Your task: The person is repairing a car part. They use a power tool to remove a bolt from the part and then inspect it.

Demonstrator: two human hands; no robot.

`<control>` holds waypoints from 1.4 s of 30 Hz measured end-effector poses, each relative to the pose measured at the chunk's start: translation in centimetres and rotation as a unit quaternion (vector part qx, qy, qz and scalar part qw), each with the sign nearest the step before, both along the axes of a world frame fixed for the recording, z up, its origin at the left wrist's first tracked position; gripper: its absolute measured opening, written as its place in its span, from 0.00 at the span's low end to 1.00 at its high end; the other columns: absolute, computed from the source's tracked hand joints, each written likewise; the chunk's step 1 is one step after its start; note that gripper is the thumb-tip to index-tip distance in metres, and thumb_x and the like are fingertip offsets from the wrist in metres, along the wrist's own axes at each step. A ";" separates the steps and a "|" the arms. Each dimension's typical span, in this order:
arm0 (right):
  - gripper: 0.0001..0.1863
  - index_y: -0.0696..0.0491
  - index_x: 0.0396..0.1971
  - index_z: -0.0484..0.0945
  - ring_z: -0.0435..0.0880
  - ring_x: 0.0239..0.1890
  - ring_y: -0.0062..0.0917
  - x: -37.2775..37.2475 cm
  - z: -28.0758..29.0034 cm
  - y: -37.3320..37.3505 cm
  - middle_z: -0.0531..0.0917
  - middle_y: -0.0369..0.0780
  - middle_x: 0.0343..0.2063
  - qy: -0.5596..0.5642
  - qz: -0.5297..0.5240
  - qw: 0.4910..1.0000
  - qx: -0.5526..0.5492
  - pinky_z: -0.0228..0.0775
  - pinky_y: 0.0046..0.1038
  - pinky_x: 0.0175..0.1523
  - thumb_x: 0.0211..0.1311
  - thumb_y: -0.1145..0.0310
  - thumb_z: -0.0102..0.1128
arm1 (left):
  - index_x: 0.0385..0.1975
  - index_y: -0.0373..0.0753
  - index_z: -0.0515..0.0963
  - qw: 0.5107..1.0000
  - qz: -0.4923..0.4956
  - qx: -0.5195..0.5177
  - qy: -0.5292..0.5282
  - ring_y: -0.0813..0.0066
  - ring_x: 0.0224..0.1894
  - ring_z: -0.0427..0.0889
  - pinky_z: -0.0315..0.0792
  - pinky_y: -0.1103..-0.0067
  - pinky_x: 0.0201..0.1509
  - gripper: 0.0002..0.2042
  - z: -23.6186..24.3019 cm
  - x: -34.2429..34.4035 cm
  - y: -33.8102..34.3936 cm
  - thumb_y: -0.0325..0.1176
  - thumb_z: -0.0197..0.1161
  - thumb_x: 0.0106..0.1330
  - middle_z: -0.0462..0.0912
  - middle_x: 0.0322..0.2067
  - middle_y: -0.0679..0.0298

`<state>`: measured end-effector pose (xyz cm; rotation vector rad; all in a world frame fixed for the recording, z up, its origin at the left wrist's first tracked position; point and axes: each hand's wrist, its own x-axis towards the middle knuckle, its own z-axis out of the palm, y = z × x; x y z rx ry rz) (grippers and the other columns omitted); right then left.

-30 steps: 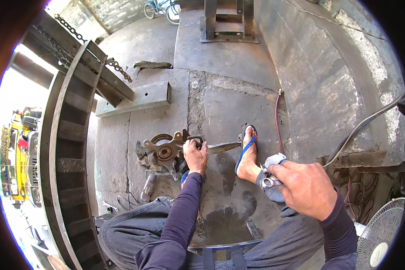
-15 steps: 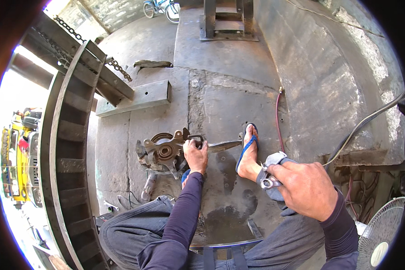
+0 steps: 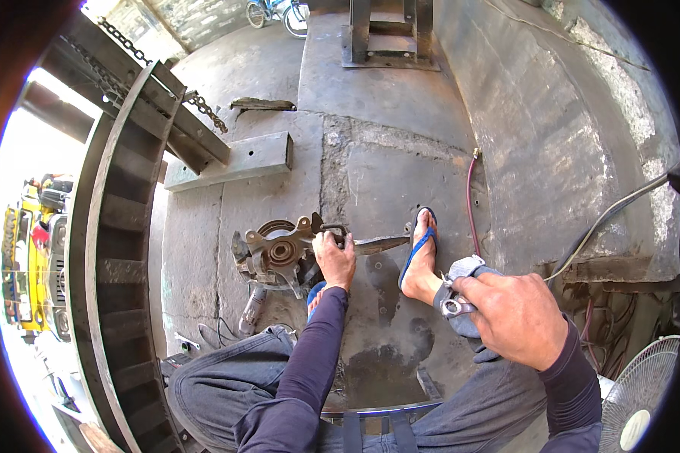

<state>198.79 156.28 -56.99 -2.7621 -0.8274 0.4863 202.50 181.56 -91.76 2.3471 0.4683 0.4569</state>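
A rusty steering knuckle (image 3: 282,253) with a round hub in its middle lies on the concrete floor in front of me. My left hand (image 3: 335,260) is closed around its right side, fingers curled at a dark metal bracket (image 3: 331,228). Over my right knee, my right hand (image 3: 517,317) grips a wrench (image 3: 455,306) whose ring end sticks out past the fingers. A grey cloth (image 3: 465,266) is bunched in the same hand. Beneath the knuckle's lower edge sits a cylindrical metal piece (image 3: 251,311).
My sandalled foot (image 3: 419,257) stands right of the knuckle, near a flat pointed metal bar (image 3: 381,245). A steel ramp (image 3: 121,249) runs along the left, beside a steel beam (image 3: 234,164). A red hose (image 3: 470,200) and a fan (image 3: 642,400) are on the right.
The whole view has shifted slightly. Both hands keep their grips, and the knuckle stays in place on the floor.
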 end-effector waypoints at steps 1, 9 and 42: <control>0.09 0.53 0.40 0.79 0.87 0.32 0.41 0.0 0.0 0.0 0.83 0.43 0.28 0.004 0.000 1.000 -0.002 0.78 0.43 0.33 0.60 0.70 0.59 | 0.38 0.33 0.78 1.000 0.009 -0.002 0.021 0.48 0.46 0.75 0.70 0.62 0.54 0.13 0.0 -0.1 -0.2 0.35 0.71 0.61 0.76 0.36 0.51; 0.09 0.52 0.40 0.79 0.86 0.30 0.41 -0.1 0.0 0.1 0.83 0.43 0.27 -0.004 0.004 1.000 0.001 0.78 0.44 0.32 0.59 0.70 0.60 | 0.37 0.33 0.78 0.998 -0.021 0.007 -0.057 0.50 0.45 0.75 0.69 0.61 0.52 0.13 -0.3 -0.6 -0.2 0.36 0.70 0.62 0.77 0.36 0.52; 0.14 0.52 0.45 0.83 0.86 0.30 0.43 0.0 0.2 -0.1 0.85 0.45 0.32 0.017 -0.008 0.999 -0.029 0.77 0.42 0.33 0.59 0.69 0.65 | 0.33 0.33 0.81 1.000 0.003 0.020 -0.020 0.49 0.46 0.76 0.71 0.62 0.53 0.12 0.3 -0.4 -0.2 0.36 0.71 0.61 0.79 0.36 0.52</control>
